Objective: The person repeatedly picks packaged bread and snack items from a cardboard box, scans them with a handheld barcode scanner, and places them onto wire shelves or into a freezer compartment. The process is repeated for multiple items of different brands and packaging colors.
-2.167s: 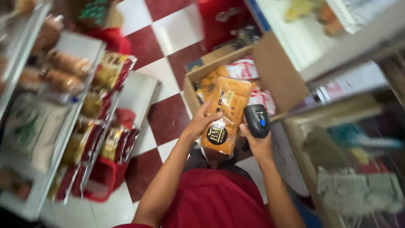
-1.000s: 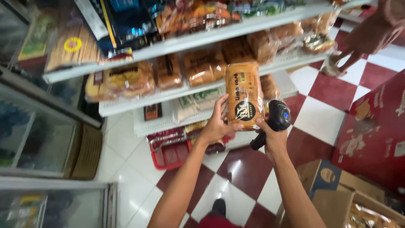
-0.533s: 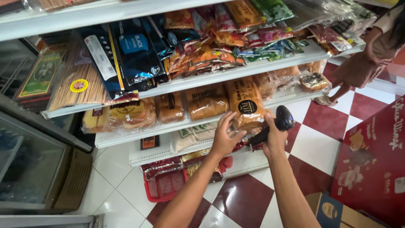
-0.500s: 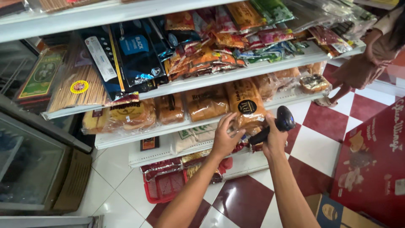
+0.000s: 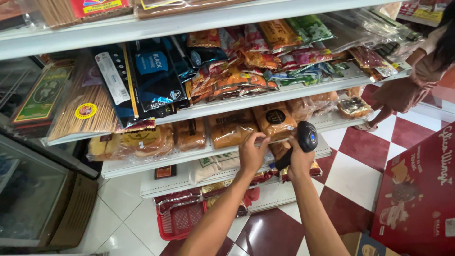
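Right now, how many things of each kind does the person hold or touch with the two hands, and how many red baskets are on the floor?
Bread pack, touched by the left hand: 1
Black scanner, held in the right hand: 1
Red basket, under the shelves: 1
Total: 3

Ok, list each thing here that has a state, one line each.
Left hand: gripping the bread pack.
Bread pack: resting on the middle shelf, tilted.
Right hand: closed on the scanner.
Scanner: head up, near the bread pack.
Red basket: on the floor under the shelves.
Middle shelf: stocked with bread.
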